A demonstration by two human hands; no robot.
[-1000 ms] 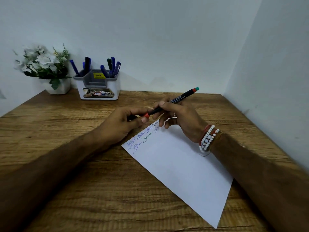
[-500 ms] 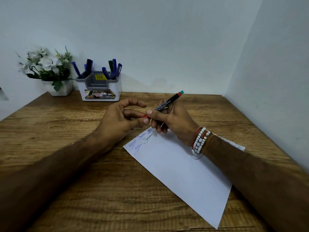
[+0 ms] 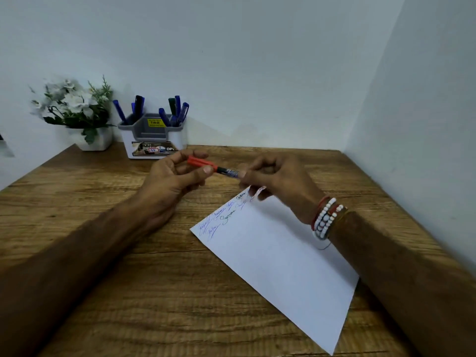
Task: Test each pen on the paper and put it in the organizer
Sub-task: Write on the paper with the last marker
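Organizer [image 3: 154, 140] sits well behind the paper [image 3: 278, 253], off to its left. Left hand [image 3: 170, 181] pinches the pen [image 3: 228, 172] by its red cap, and right hand [image 3: 283, 181] fingers clamp the barrel just above the paper's far corner. Looks like capping to me. Next it needs carrying to the organizer.

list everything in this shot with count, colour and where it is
brown wooden table: one, fills lower frame
white sheet of paper: one, scribbled at far corner, on table
white and grey plastic organizer: one, back by wall
pens in organizer: about seven, mostly blue
white flowers in white pot: one, back left
black pen with red cap: one, between both hands
beaded bracelets: several, white and red, right wrist
left hand: grip on red cap
right hand: grip on barrel
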